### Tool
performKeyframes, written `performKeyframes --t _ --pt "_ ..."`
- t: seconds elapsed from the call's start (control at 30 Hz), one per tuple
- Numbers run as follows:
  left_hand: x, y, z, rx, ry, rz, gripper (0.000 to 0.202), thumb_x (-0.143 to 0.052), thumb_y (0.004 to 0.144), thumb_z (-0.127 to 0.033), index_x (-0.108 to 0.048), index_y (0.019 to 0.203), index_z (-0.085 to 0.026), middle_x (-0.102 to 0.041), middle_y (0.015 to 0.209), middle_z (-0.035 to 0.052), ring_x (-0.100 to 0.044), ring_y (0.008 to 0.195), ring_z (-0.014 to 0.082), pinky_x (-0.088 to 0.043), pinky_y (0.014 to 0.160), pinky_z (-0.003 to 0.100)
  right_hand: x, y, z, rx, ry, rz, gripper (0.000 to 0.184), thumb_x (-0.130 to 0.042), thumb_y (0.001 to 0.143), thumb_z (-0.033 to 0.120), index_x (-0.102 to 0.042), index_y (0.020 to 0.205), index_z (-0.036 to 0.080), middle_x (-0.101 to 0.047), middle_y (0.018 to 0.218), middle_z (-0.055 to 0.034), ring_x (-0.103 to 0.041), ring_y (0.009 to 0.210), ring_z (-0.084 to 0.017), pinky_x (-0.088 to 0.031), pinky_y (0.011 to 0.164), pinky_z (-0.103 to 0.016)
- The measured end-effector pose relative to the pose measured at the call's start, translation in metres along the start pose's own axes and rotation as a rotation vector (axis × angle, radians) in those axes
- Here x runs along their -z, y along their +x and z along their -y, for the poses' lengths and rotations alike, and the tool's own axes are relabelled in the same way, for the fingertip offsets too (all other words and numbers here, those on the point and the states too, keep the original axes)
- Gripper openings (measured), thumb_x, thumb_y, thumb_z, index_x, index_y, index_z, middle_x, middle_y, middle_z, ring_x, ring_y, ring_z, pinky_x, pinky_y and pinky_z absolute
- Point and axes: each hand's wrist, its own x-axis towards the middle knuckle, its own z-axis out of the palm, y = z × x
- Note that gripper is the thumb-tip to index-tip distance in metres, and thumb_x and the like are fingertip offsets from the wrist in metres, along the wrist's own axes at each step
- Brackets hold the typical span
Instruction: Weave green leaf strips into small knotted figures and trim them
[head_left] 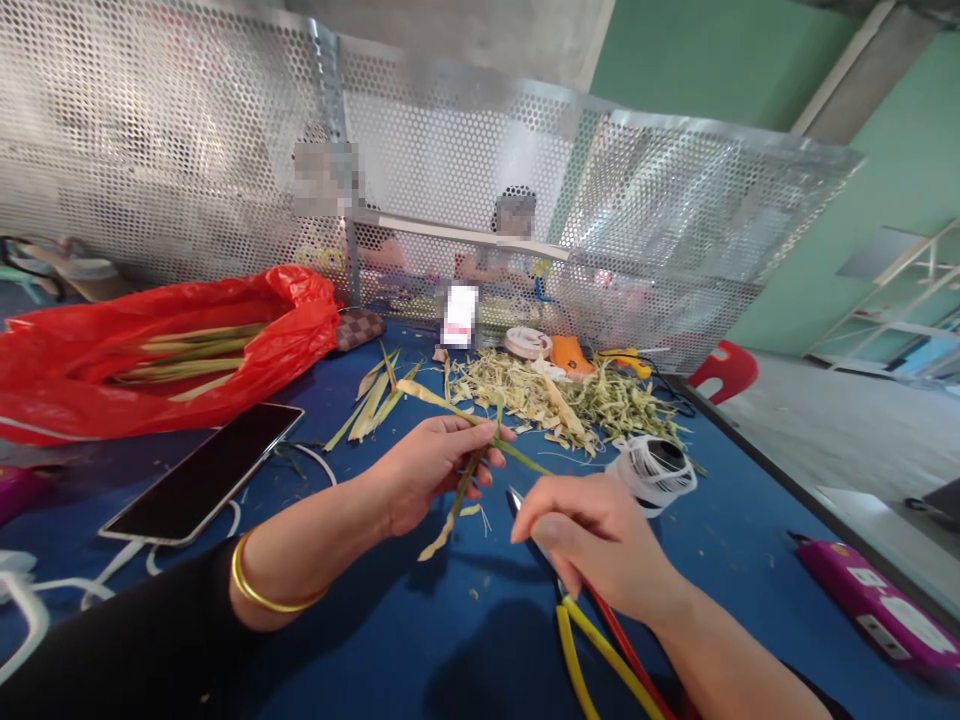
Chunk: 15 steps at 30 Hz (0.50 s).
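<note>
The left hand (442, 465) pinches crossed, long green-and-tan plant strips (520, 457) above the blue tabletop (375, 630); the right hand (592, 530) curls near one end of them, whether gripping anything I cannot tell. A yellow-handled metal tool (571, 650) lies beneath it. Beyond are pale shredded plant scraps (525, 390); leftward, a crumpled red plastic bag (300, 310).

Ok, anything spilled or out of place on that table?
Mainly the plant scraps: they lie strewn loose on the blue table, beyond the left hand and its green strip, with no tray visible under them. Nothing else stands out.
</note>
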Motion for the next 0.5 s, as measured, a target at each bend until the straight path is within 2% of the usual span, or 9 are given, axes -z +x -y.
performKeyframes --t 0.07,0.1,0.13,0.17,0.2,0.23,0.3,0.4,0.5 --pt "-0.001 -0.001 -0.001 0.025 0.065 0.05 0.026 -0.062 0.079 -0.036 -0.069 0.092 -0.015 -0.061 0.071 0.0007 -0.049 0.05 0.0066 -0.032 0.041 0.018 0.004 0.001 0.002 0.138 -0.156 -0.293 0.027 -0.056 0.085 0.04 -0.068 0.075 0.018 -0.053 0.046 0.0027 -0.045 0.04 -0.01 -0.035 0.046 -0.024" --pt "-0.003 -0.002 -0.001 0.043 0.096 0.076 0.027 -0.063 0.078 -0.038 -0.069 0.092 -0.015 -0.062 0.072 0.0008 -0.048 0.049 0.0059 -0.028 0.039 0.018 0.006 0.004 0.001 0.143 -0.238 -0.448 0.025 -0.056 0.085 0.038 -0.069 0.075 0.018 -0.057 0.054 0.0007 -0.047 0.047 -0.011 -0.036 0.049 -0.025" --pt "-0.004 -0.003 -0.002 0.065 0.128 0.096 0.029 -0.063 0.078 -0.04 -0.069 0.091 -0.015 -0.061 0.071 0.0005 -0.046 0.047 0.0054 -0.025 0.037 0.018 0.008 0.007 -0.001 0.107 -0.287 -0.528 0.024 -0.057 0.084 0.038 -0.069 0.075 0.019 -0.06 0.061 -0.001 -0.05 0.053 -0.013 -0.037 0.053 -0.025" --pt "-0.006 -0.004 -0.002 0.091 0.159 0.109 0.03 -0.062 0.078 -0.042 -0.07 0.09 -0.015 -0.06 0.067 -0.0003 -0.044 0.045 0.0051 -0.023 0.037 0.018 0.009 0.011 -0.004 0.054 -0.285 -0.521 0.026 -0.058 0.083 0.039 -0.069 0.072 0.019 -0.061 0.066 -0.002 -0.052 0.059 -0.014 -0.038 0.056 -0.026" --pt "-0.007 -0.005 -0.002 0.118 0.187 0.112 0.032 -0.062 0.078 -0.044 -0.07 0.088 -0.015 -0.057 0.061 -0.0015 -0.042 0.044 0.0053 -0.022 0.037 0.019 0.009 0.015 -0.007 -0.01 -0.218 -0.441 0.029 -0.058 0.082 0.041 -0.067 0.067 0.018 -0.061 0.067 -0.0021 -0.052 0.062 -0.015 -0.038 0.058 -0.026" --pt "-0.009 -0.006 -0.001 0.138 0.208 0.11 0.034 -0.061 0.078 -0.046 -0.07 0.084 -0.015 -0.053 0.053 -0.003 -0.04 0.043 0.0057 -0.021 0.037 0.019 0.009 0.019 -0.01 -0.069 -0.112 -0.347 0.032 -0.058 0.082 0.042 -0.065 0.063 0.018 -0.06 0.066 -0.0017 -0.052 0.062 -0.014 -0.038 0.058 -0.026" --pt "-0.011 -0.007 0.001 0.157 0.223 0.1 0.035 -0.062 0.076 -0.049 -0.068 0.075 -0.014 -0.045 0.045 -0.0053 -0.037 0.041 0.0063 -0.02 0.038 0.019 0.005 0.022 -0.014 -0.146 0.134 -0.217 0.026 -0.061 0.08 0.04 -0.064 0.066 0.017 -0.058 0.062 0.0003 -0.051 0.06 -0.013 -0.038 0.058 -0.026" --pt "-0.013 -0.007 0.006 0.122 0.204 0.096 0.03 -0.067 0.072 -0.045 -0.066 0.071 -0.015 -0.048 0.048 -0.0051 -0.037 0.042 0.0056 -0.016 0.038 0.019 -0.004 0.023 -0.016 -0.159 0.338 -0.281 0.017 -0.066 0.075 0.032 -0.063 0.067 0.017 -0.056 0.057 0.0025 -0.048 0.055 -0.011 -0.038 0.056 -0.025" --pt "-0.015 -0.007 0.009 0.102 0.21 0.112 0.026 -0.068 0.071 -0.041 -0.068 0.073 -0.014 -0.05 0.051 -0.0047 -0.034 0.041 0.0044 -0.014 0.04 0.02 -0.009 0.021 -0.017 -0.14 0.343 -0.393 0.022 -0.067 0.073 0.031 -0.061 0.058 0.017 -0.053 0.051 0.0031 -0.046 0.052 -0.01 -0.037 0.054 -0.025"
